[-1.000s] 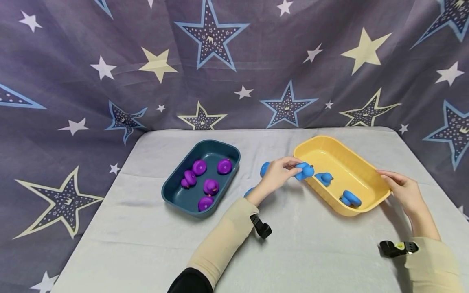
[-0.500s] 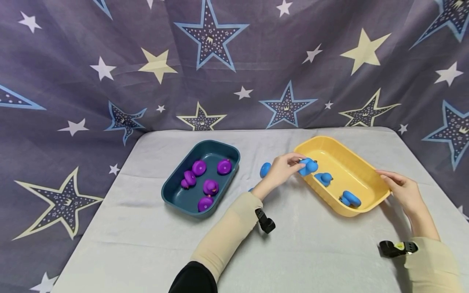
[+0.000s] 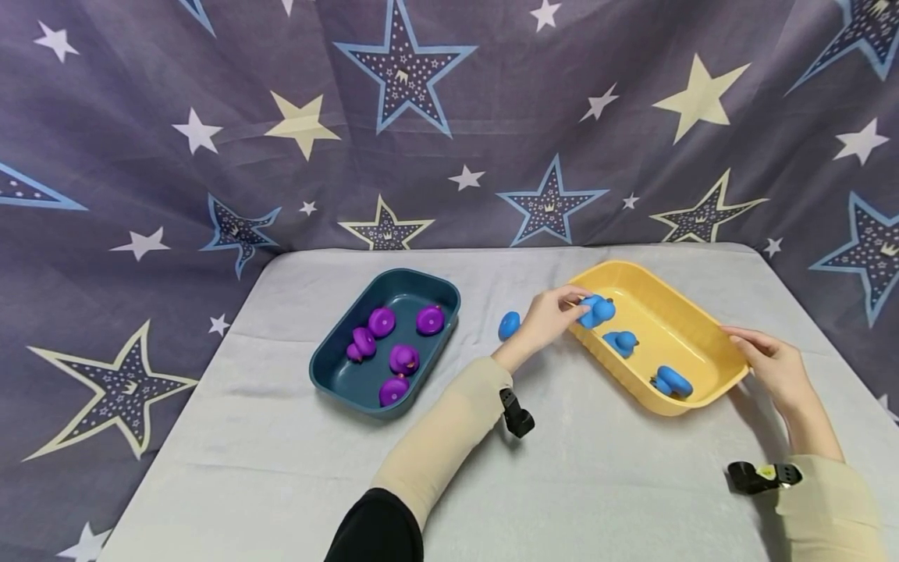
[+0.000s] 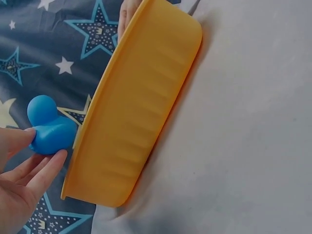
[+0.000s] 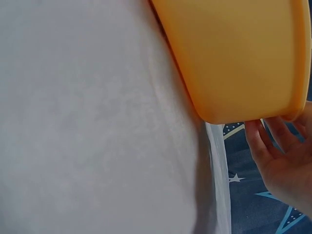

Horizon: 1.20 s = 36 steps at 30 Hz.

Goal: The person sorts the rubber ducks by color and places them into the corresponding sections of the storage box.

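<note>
My left hand [image 3: 551,318] pinches a blue rubber duck [image 3: 598,311] between thumb and fingers. In the head view the duck overlaps the left end of a yellow plastic bin [image 3: 670,293]; the left wrist view shows the duck [image 4: 52,135] beside the bin's rim, head up. Inside the bin are two more blue ducks, one upright [image 3: 621,343] and one tipped over [image 3: 672,381]. My right hand [image 3: 776,367] holds the bin's right end by the rim, its fingers [image 5: 258,146] against the outer wall in the right wrist view.
A dark teal bin [image 3: 330,388] on the left contains several purple ducks [image 3: 403,358]. Another blue duck [image 3: 509,325] lies on the white-covered table [image 3: 604,484] between the bins, partly behind my left forearm. A starry curtain [image 3: 449,156] hangs behind.
My left hand has carried the blue duck a little right and away from me, from beside the yellow bin's edge to over its left end. The right hand stays on the rim.
</note>
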Tool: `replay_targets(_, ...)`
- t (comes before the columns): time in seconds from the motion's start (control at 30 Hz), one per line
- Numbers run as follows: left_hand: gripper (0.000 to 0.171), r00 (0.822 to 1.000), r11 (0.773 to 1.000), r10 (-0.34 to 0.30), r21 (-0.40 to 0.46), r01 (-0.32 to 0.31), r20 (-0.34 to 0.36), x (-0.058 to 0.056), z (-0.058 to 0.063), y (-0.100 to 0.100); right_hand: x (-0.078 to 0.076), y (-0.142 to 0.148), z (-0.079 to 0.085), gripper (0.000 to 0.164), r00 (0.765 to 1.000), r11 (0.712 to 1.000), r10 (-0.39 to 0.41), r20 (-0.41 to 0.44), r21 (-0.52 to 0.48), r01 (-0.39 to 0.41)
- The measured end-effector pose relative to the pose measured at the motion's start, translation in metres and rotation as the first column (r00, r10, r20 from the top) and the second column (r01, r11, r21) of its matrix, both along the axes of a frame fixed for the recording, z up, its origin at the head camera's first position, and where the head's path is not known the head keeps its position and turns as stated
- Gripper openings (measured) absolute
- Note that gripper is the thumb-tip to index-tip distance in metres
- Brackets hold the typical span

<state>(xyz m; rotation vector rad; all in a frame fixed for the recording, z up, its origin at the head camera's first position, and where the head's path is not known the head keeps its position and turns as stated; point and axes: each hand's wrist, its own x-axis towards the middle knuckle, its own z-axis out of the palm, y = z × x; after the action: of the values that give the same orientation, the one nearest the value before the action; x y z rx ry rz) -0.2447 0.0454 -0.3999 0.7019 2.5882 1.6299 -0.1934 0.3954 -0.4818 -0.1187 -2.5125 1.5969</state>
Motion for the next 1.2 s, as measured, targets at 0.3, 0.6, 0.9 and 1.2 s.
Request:
replay_targets(0.3, 0.024, 0.999, 0.999, -0.022, -0.033, 0.023, 0.047, -0.006, 0.005, 0.006, 0.000, 0.001, 0.000, 0.043, 1.000, 1.000, -0.005, 0.006, 0.014, 0.005)
replay_targets(0.6, 0.024, 0.998, 0.997, -0.024, -0.066, 0.028, 0.056, -0.014, 0.004, 0.012, -0.002, 0.003, -0.002, 0.043, 1.000, 1.000, -0.005, 0.008, 0.011, 0.005)
replay_targets(0.9, 0.025, 0.998, 0.989, -0.046, -0.137, 0.050, 0.030, -0.021, 0.004, 0.015, -0.002, 0.002, -0.002, 0.043, 1.000, 1.000, 0.001, 0.010, 0.021, -0.001)
replay_targets(1.2, 0.026, 0.999, 0.986, -0.051, -0.157, 0.051, 0.007, -0.026, 0.001, 0.020, 0.006, -0.010, 0.014, 0.028, 1.000, 1.000, -0.003, 0.003, -0.003, 0.003)
